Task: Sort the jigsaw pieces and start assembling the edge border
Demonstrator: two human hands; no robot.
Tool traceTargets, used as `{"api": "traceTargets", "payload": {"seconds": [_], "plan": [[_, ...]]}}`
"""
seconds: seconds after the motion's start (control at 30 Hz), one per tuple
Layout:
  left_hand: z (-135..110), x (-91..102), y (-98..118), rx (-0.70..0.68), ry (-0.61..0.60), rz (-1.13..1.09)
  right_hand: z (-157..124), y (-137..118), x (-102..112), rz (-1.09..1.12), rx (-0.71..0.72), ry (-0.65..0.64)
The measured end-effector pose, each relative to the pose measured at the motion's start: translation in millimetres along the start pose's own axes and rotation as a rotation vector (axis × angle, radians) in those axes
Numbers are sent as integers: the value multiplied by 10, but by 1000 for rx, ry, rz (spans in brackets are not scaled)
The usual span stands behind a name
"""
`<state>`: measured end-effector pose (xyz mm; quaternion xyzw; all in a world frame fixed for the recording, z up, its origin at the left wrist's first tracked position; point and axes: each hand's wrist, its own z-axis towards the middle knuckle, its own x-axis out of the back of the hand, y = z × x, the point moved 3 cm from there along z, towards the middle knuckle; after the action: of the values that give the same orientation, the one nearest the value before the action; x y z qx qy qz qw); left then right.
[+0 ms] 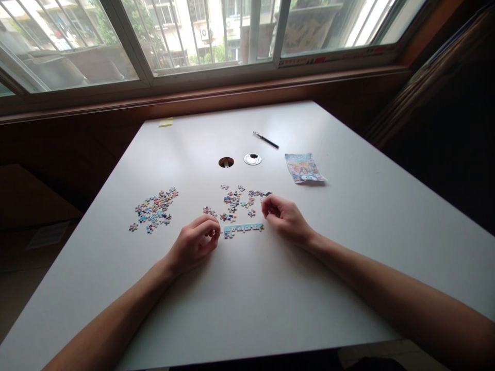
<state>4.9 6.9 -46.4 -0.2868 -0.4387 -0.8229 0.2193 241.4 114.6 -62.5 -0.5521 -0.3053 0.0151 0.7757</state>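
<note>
A joined strip of jigsaw puzzle (244, 227), light blue along its top, lies flat on the white table between my hands. My left hand (198, 238) rests at the strip's left end with fingers curled and thumb and forefinger close together. Anything in that pinch is too small to make out. Beyond the strip's right end, my right hand (285, 215) is closed, its fingertips beside the loose puzzle pieces; what they hold, if anything, is hidden. Those loose pieces (232, 200) lie scattered just behind the strip. A larger pile of pieces (157, 208) spreads out to the left.
On the white table (247, 299) lie a crumpled printed sheet (303, 168), a black pen (266, 139) and a yellow sticky note (165, 122). A round hole (226, 162) is cut in the tabletop, with a silver ring cover (252, 159) beside it. A window stands behind.
</note>
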Motion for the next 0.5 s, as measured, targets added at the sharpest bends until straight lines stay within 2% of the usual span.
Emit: {"api": "traceTargets", "payload": {"seconds": [0.17,0.5], "plan": [[-26,-17,-41,-58,-2,10,0,-4,1,-2,3,-2],[-43,-32,-70,47,-34,-66,2,0,-3,4,-5,-2]]}}
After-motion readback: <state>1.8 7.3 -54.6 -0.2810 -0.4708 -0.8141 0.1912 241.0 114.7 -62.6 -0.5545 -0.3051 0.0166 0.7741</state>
